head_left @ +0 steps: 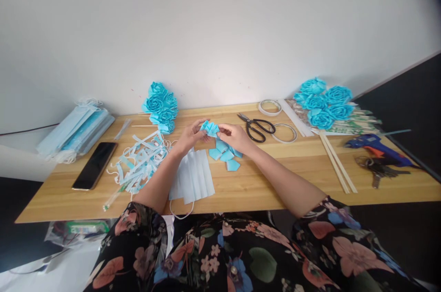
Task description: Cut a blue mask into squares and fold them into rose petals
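Between my two hands, above the middle of the table, is a folded, ruffled piece of light-blue mask fabric (210,128). My left hand (191,135) pinches its left side and my right hand (235,137) pinches its right side. Right below them lie several cut light-blue fabric petals (227,156), some overlapping. Under my left forearm rests a pleated face mask (193,177) with an ear loop hanging past the front edge. A heap of cut mask strips (144,161) spreads to the left of that forearm.
Black-handled scissors (257,127) and tape rolls (270,107) lie right of my hands. Blue fabric roses (160,106) stand at the back left, more roses (320,101) at right. Sticks (337,163), a glue gun (379,147), keys (381,170), a phone (95,165) and stacked masks (77,129) flank them.
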The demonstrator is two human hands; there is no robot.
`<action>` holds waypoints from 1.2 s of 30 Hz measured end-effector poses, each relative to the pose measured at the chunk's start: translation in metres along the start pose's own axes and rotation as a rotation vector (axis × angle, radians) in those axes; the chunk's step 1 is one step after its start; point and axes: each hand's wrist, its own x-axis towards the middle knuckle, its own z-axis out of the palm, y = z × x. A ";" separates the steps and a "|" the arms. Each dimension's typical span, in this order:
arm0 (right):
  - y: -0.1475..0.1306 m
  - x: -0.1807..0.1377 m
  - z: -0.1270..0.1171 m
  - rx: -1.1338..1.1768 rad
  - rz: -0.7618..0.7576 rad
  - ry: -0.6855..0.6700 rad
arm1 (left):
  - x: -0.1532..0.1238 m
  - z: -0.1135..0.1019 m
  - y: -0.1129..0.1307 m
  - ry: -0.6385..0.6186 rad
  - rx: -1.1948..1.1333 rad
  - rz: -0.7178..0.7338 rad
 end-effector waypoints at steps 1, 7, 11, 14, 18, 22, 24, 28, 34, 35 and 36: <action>0.000 0.000 0.000 -0.001 0.000 0.000 | 0.000 0.000 0.000 0.004 0.002 -0.002; 0.001 0.000 0.000 -0.033 0.021 0.003 | 0.001 -0.002 -0.003 -0.002 -0.021 -0.014; 0.000 0.000 0.000 -0.049 0.020 -0.003 | 0.000 -0.003 -0.005 -0.040 -0.096 -0.018; 0.000 0.000 0.000 -0.063 0.022 -0.001 | -0.002 -0.003 -0.003 -0.080 -0.129 -0.029; 0.000 0.000 0.000 -0.068 0.030 0.001 | -0.002 -0.001 0.000 -0.083 -0.110 -0.037; -0.001 -0.001 0.001 -0.057 0.029 -0.004 | 0.000 0.000 0.000 -0.045 -0.032 -0.027; -0.003 -0.001 0.000 -0.061 0.039 -0.010 | 0.001 0.001 -0.001 -0.015 -0.006 -0.021; -0.008 -0.002 -0.003 0.002 0.045 -0.072 | 0.003 0.001 -0.004 0.058 -0.006 -0.013; -0.005 -0.001 -0.001 0.106 0.077 -0.045 | 0.004 0.004 -0.005 0.102 0.026 0.008; -0.004 -0.001 0.000 0.107 0.084 -0.021 | 0.004 0.005 -0.006 0.096 0.035 0.013; -0.003 -0.001 0.001 0.107 0.087 0.000 | 0.004 0.006 -0.007 0.087 0.043 0.018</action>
